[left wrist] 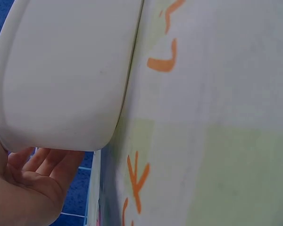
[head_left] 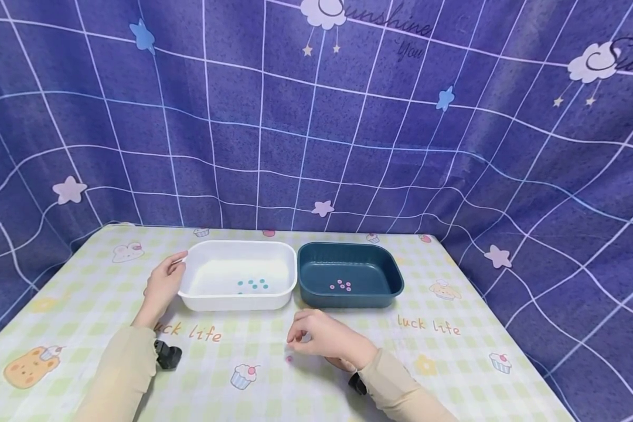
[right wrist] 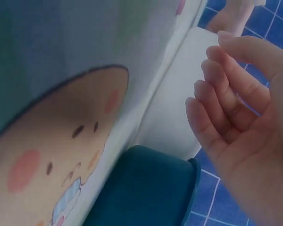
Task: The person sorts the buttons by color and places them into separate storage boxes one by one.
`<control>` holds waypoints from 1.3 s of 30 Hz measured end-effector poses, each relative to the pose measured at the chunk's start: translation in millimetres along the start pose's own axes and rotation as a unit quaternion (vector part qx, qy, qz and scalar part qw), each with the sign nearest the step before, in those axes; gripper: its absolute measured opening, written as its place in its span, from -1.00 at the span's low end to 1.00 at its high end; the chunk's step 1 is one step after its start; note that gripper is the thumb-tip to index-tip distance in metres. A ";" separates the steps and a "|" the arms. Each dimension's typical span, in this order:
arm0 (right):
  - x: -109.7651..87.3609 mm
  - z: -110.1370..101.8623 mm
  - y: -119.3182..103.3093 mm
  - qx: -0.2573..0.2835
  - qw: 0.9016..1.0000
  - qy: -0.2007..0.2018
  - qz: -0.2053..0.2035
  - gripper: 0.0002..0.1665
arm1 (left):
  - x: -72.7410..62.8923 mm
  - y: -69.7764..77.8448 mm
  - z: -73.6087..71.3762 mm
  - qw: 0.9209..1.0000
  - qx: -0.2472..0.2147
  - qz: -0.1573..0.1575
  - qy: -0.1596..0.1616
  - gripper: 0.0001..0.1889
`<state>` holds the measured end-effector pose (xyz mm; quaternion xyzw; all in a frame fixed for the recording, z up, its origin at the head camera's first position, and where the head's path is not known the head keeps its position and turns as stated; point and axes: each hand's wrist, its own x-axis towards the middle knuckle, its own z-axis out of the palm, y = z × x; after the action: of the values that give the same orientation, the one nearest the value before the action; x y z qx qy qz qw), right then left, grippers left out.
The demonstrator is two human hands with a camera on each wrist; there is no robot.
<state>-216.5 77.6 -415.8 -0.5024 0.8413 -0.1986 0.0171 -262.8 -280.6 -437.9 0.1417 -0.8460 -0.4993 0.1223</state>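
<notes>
My left hand (head_left: 163,285) rests against the left end of a white plastic tub (head_left: 232,303). Its fingers (left wrist: 61,165) touch the end wall; the thumb tip is hidden in the left wrist view. Several small teal beads (head_left: 255,286) lie in this tub. Beside it stands a dark teal tub (head_left: 348,300) with several small pink beads (head_left: 340,286) inside. In front of the tubs, my right hand (head_left: 329,337) hovers with loosely bent fingers, thumb and index tips apart, nothing visible between them. One pink bead (head_left: 289,358) lies on the tablecloth just below its fingertips.
A checked tablecloth (head_left: 190,375) with printed cupcakes and lettering covers the table. Behind it hangs a blue gridded curtain (head_left: 232,146). Dark wrist cameras (head_left: 167,355) sit on both forearms.
</notes>
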 end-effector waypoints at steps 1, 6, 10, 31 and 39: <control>0.3 0.2 0.1 0.001 1.000 -0.002 -0.003 -0.92 | 0.4 0.0 0.0 1.000 0.000 0.000 0.001 -0.50; 1.5 0.9 0.5 0.006 1.000 -0.011 -0.005 -0.93 | 2.0 0.1 -0.1 1.000 0.001 -0.001 0.002 -0.50; 1.8 2.9 1.4 0.019 1.000 -0.024 -0.003 -0.93 | 2.5 0.5 -0.1 1.000 0.001 -0.004 0.001 -0.50; -5.1 11.8 3.5 0.000 0.997 -0.075 -0.005 -0.90 | 1.1 -3.1 0.4 1.000 -0.004 0.002 -0.008 -0.50; -2.8 12.6 3.9 -0.003 0.997 -0.070 -0.020 -0.94 | 0.9 -1.4 -0.7 1.000 -0.005 0.001 -0.004 -0.50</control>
<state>-215.5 77.7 -429.2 -0.5320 0.8283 -0.1606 0.0706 -263.2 -282.1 -438.7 0.1384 -0.8441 -0.5040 0.1198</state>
